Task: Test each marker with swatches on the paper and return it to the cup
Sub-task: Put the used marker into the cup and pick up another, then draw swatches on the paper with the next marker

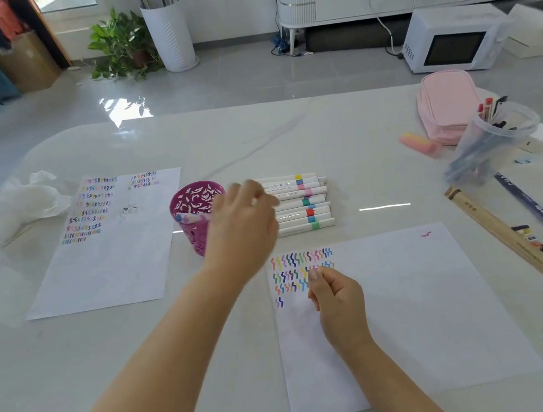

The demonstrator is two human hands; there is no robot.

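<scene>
On the pale table [359, 146] lie two sheets of paper: the near sheet [414, 308], under the right hand, carries four rows of coloured squiggles at its top left corner, and the far sheet [106, 248] to the left is also covered in rows of swatches. Between them stands one purple cut-out cup [195, 212] with at least one marker [192, 218] lying across its mouth. Just right of the cup sits a row of white markers [301, 203], about nine, each with a coloured band, lying side by side.

The left hand [244, 223] reaches forward between cup and markers, its blurred fingers over the left ends of the row; whether they grip a marker cannot be told. The right hand [337, 297] rests on the near sheet, fingers curled narrow with thumb against forefinger; anything pinched there is hidden.

At the right edge stand one clear tub of pens [493, 142], one pink pouch [446, 103] and one wooden ruler [510, 243].
</scene>
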